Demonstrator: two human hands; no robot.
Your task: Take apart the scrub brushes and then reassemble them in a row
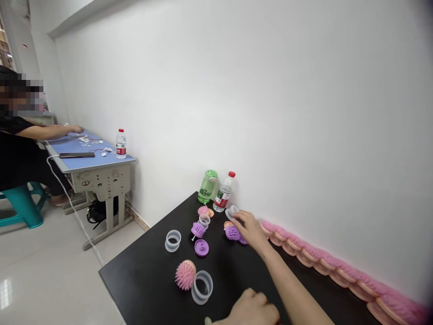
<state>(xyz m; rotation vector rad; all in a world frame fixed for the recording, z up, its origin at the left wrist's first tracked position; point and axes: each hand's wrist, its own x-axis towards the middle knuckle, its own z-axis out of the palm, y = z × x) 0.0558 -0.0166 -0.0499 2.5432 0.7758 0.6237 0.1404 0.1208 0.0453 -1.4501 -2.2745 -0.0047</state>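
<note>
My right hand [251, 231] reaches to the far side of the black table, fingertips closed on a tilted translucent plastic ring [231, 212]. Just below it lie purple bristle brush heads [232, 233]. Close to the table's front, my left hand [252, 310] is curled with knuckles up; whatever is under its fingers is hidden. Near it a pink bristle brush head [185, 275] leans by a translucent ring [202, 287]. Another ring [173, 241] stands farther left. Mid-table are a purple brush head [198, 229], a purple round cap [201, 248] and a small ring [204, 220].
A green bottle [207, 186] and a red-capped water bottle [223, 192] stand at the back corner by the wall. A long row of pink brushes [314, 253] lines the wall side. At left, a person [20, 144] works at a blue desk [98, 163].
</note>
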